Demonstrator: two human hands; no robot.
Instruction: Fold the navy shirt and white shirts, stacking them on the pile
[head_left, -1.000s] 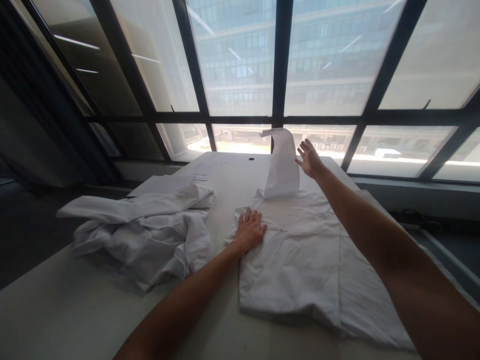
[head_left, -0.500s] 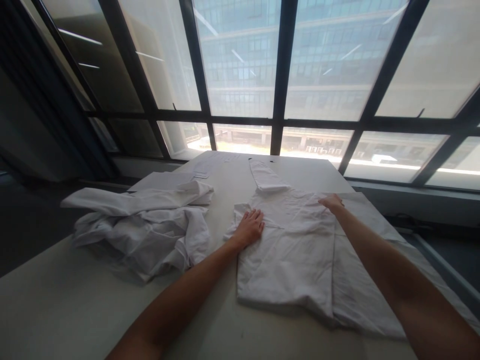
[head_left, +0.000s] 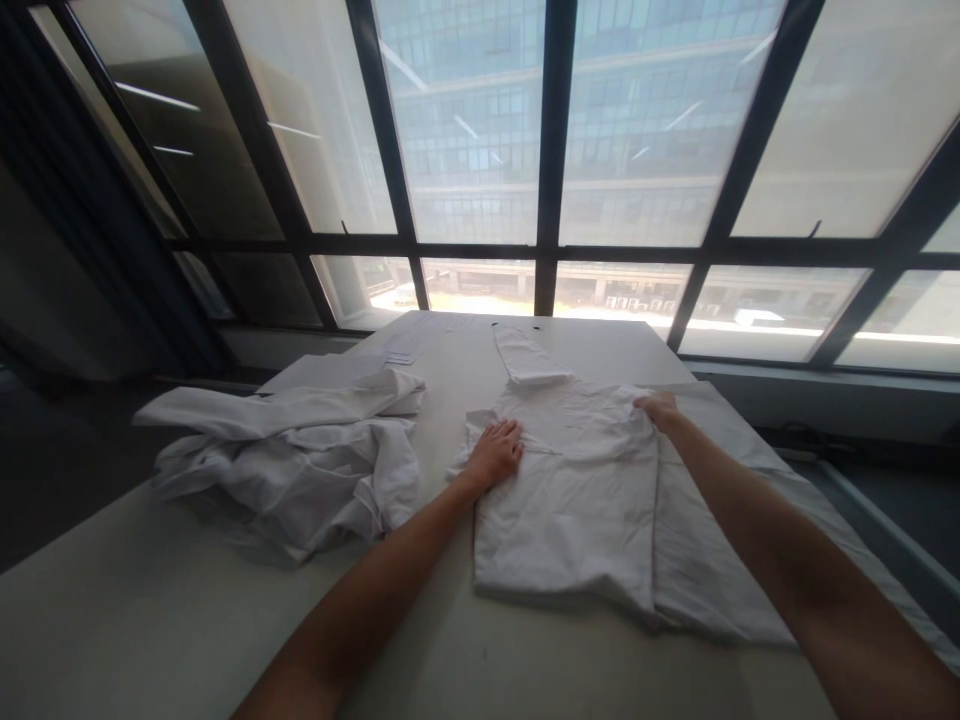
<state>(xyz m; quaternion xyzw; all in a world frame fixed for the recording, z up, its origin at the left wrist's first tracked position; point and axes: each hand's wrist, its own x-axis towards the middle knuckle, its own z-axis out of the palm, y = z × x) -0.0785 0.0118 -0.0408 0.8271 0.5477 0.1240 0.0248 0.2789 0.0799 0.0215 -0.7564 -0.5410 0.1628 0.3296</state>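
A white garment (head_left: 570,520), which looks like a coat or shirt, lies spread and partly folded over on the white table (head_left: 420,650). One narrow sleeve-like part points away toward the window. My left hand (head_left: 495,452) rests flat on the garment's left side, fingers stretched out. At the upper right of the folded part, my right hand (head_left: 658,410) pinches the cloth edge between its fingers. Beneath my right forearm, more of the white cloth extends to the right.
Left of my left arm lies a crumpled heap of white cloth (head_left: 300,460). Sheets of paper (head_left: 405,345) sit toward the table's far left. Behind the table stand large dark-framed windows (head_left: 472,130), with a dark curtain (head_left: 97,210) at the left.
The view has shifted slightly. My right hand keeps its hold on the cloth edge, and the folded edge beneath it looks a little farther left. My left hand stays flat on the garment.
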